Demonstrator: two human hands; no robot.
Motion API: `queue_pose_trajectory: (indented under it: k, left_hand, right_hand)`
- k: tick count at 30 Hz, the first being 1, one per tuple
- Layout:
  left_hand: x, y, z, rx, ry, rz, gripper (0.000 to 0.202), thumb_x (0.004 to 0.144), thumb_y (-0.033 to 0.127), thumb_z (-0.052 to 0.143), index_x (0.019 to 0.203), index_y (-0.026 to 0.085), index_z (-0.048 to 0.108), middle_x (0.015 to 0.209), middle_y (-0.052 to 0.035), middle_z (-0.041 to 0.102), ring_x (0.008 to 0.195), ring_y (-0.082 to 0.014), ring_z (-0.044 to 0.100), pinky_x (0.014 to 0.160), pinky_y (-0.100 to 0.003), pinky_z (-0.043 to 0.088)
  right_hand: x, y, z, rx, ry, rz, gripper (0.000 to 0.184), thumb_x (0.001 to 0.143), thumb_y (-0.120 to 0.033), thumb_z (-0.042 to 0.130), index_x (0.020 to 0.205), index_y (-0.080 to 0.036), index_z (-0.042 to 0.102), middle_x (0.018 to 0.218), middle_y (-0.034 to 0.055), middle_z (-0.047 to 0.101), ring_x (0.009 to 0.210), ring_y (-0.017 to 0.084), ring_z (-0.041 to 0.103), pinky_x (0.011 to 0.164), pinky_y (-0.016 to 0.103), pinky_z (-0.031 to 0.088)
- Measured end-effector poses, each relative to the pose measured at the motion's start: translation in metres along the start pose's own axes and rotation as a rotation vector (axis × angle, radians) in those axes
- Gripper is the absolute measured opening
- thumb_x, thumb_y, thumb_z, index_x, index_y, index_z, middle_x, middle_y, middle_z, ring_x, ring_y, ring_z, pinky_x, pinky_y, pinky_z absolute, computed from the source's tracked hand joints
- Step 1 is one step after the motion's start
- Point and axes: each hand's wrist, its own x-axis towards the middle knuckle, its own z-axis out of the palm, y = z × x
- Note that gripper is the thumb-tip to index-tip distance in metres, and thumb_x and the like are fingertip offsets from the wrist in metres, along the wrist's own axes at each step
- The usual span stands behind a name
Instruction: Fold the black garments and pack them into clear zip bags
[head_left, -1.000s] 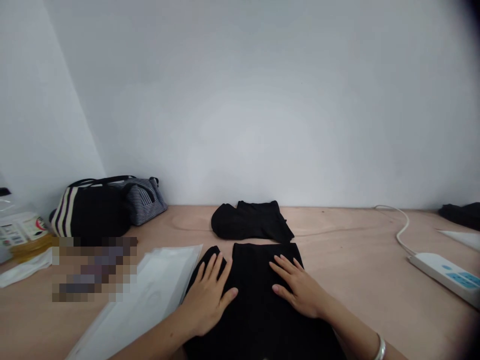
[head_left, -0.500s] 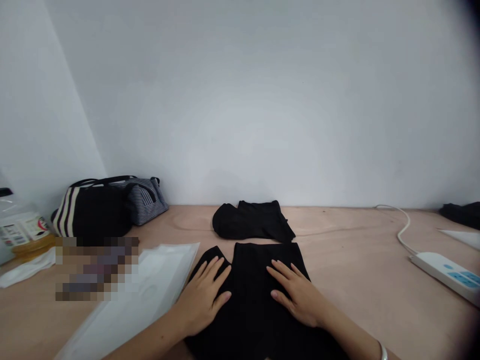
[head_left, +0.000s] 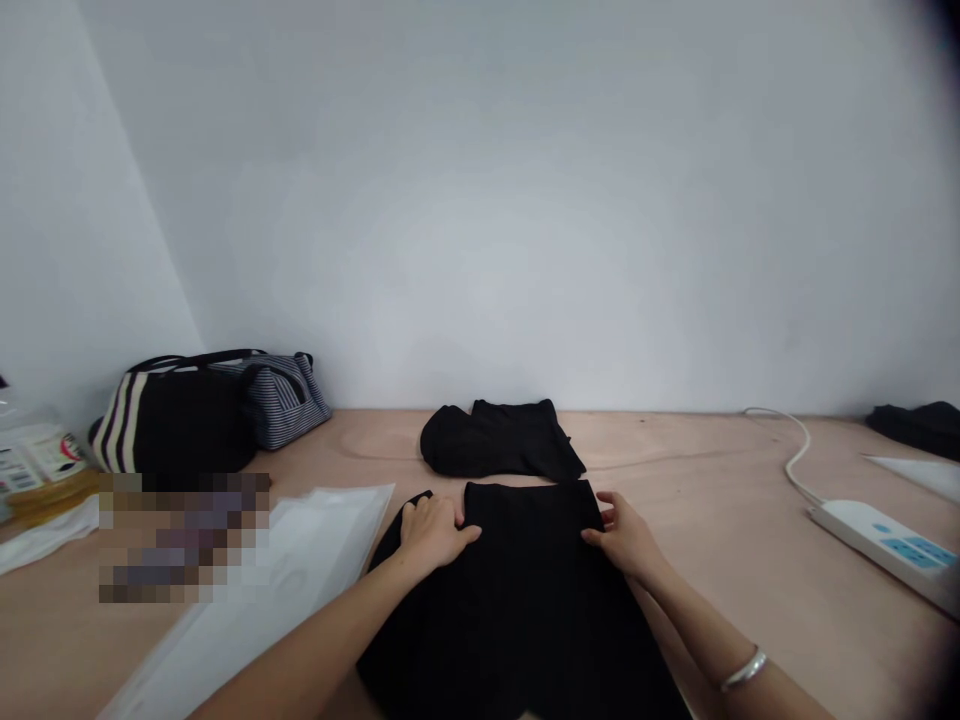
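A black garment (head_left: 529,590) lies flat in front of me, its exact kind unclear. My left hand (head_left: 435,530) has its fingers curled around the cloth at the notch left of the straight far edge, thumb on top. At the far right corner, my right hand (head_left: 615,535) pinches the garment's side edge, with its thumb above and fingers at the side. Just beyond lies a second black garment (head_left: 502,440), folded.
Clear plastic sheets (head_left: 300,580) lie left of the garment. Further left are a black bag with white stripes (head_left: 195,425), a striped bag (head_left: 289,405) and a bottle of yellow liquid (head_left: 45,465). A white power strip (head_left: 885,540) with its cable sits at right.
Both hands have gone from lying flat on the black garment to gripping its edges. My right hand has moved outward to the right corner. The garment's near part has shifted slightly.
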Motion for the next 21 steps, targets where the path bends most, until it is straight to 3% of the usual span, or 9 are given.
queue_pose_trajectory:
  k: [4, 7, 11, 21]
  left_hand:
    - [-0.002, 0.0, -0.003, -0.009, 0.006, 0.019, 0.02, 0.071, 0.042, 0.056, 0.069, 0.024, 0.061, 0.073, -0.0014, 0.065, 0.082, -0.024, 0.058, 0.074, -0.036, 0.034]
    - [-0.004, 0.001, -0.003, -0.005, 0.037, 0.033, 0.016, 0.074, 0.037, 0.053, 0.079, 0.023, 0.06, 0.074, -0.0003, 0.065, 0.082, -0.0231, 0.057, 0.078, -0.038, 0.032]
    - [-0.005, 0.001, -0.001, -0.005, 0.024, 0.021, 0.023, 0.073, 0.043, 0.052, 0.074, 0.022, 0.06, 0.071, -0.0019, 0.064, 0.079, -0.0245, 0.058, 0.075, -0.038, 0.034]
    - [0.001, 0.002, -0.001, -0.024, -0.093, 0.001, 0.028, 0.075, 0.047, 0.048, 0.067, 0.024, 0.062, 0.072, -0.0006, 0.066, 0.078, -0.023, 0.06, 0.071, -0.036, 0.036]
  right_hand:
    - [-0.002, -0.005, -0.006, -0.025, 0.016, 0.01, 0.05, 0.066, -0.025, 0.058, 0.111, -0.013, 0.042, 0.073, 0.0015, 0.06, 0.068, 0.016, 0.059, 0.061, 0.025, 0.043]
    - [-0.004, -0.008, -0.012, -0.068, 0.007, 0.009, 0.042, 0.067, -0.029, 0.057, 0.104, -0.012, 0.048, 0.069, 0.0022, 0.06, 0.068, 0.018, 0.059, 0.061, 0.026, 0.041]
    - [-0.008, -0.01, -0.016, -0.087, -0.009, -0.011, 0.024, 0.064, -0.024, 0.059, 0.086, -0.016, 0.055, 0.063, 0.0009, 0.06, 0.062, 0.016, 0.058, 0.056, 0.025, 0.04]
    - [-0.007, -0.011, -0.01, -0.148, 0.016, -0.06, 0.006, 0.064, -0.024, 0.058, 0.065, -0.019, 0.054, 0.062, 0.0008, 0.061, 0.06, 0.015, 0.056, 0.055, 0.023, 0.037]
